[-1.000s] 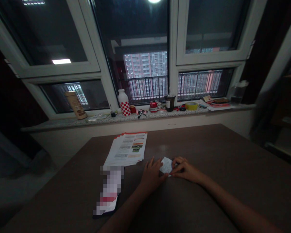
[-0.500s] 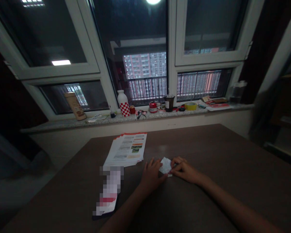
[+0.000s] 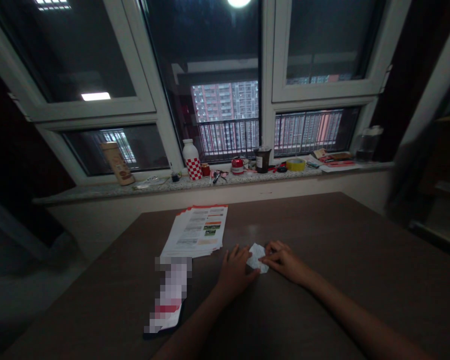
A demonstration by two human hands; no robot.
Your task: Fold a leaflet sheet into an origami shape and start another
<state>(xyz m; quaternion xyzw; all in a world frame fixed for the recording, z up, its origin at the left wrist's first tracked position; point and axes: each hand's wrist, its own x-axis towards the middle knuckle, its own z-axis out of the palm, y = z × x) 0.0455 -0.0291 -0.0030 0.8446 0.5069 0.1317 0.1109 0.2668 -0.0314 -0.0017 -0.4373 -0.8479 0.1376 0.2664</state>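
Observation:
A small folded piece of paper (image 3: 255,255), whitish with faint lines, lies on the dark table between my two hands. My left hand (image 3: 235,272) rests flat at its left side, fingers spread, with fingertips and thumb touching the paper's edge. From the right, my right hand (image 3: 285,261) pinches the paper near its lower right edge, with thumb and index finger close together over it. The exact folds are too small to make out.
Left of my hands lies a stack of printed sheets (image 3: 195,232). Nearer me is a partly pixelated flat object (image 3: 168,300) with a dark edge. On the windowsill behind the table stand a checkered bottle (image 3: 193,162), a dark cup (image 3: 262,161) and a yellow tape roll (image 3: 295,165).
My right thumb and index finger have shifted slightly left over the paper. Its lower right part now looks spread wider. My left hand stays nearly in place.

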